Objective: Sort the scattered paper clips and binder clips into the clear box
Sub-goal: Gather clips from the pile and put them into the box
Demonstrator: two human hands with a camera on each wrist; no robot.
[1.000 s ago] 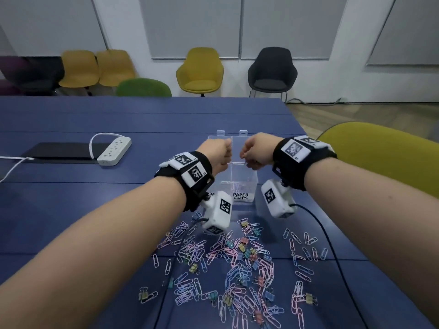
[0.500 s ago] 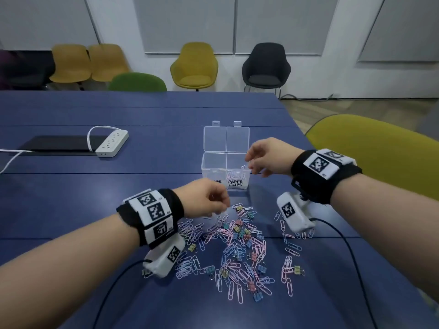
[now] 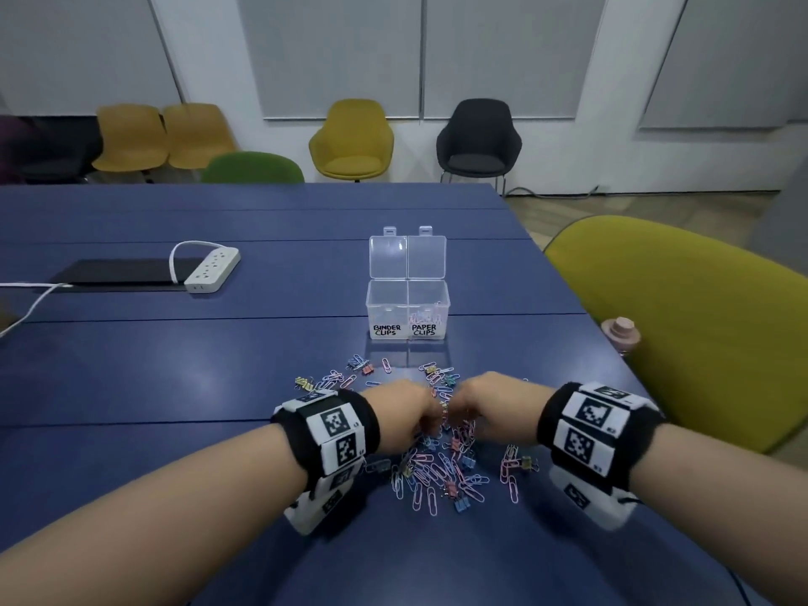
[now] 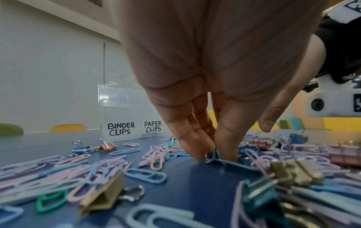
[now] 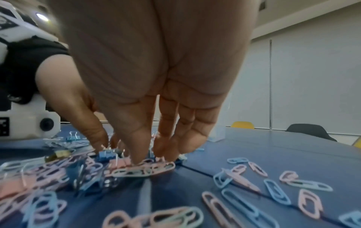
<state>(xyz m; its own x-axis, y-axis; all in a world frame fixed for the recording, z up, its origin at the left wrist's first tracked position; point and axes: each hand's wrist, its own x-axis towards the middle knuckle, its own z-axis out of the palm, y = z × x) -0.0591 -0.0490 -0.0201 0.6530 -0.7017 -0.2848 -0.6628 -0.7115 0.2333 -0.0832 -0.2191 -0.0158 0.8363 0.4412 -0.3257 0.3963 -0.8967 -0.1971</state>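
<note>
the blue table (image 3: 218,369) carries everything. the clear box (image 3: 407,310) stands upright past the heap, both lids tipped back, labels facing the person: "binder clips" on the left, "paper clips" on the right. its long axis runs left to right. some pale clips already sit in the right compartment; the left one looks bare, though this is hard to tell.

the scattered clips (image 3: 441,470) lie in a loose heap between box and person, pointing every way, so no common axis.

this looks like the picking step. the left hand (image 3: 404,415) has fingers drawn together, thumb and fingertips (image 4: 195,148) pinching the wire handle of a blue binder clip (image 4: 224,162), whose body lies flat. the right hand (image 3: 494,404) reaches down with its fingers close together onto a cluster of pink paper clips (image 5: 144,168); whether they have closed on one cannot be told.

next, each hand likely lifts its clip clear of tangled neighbours and carries it to the matching compartment.
</note>
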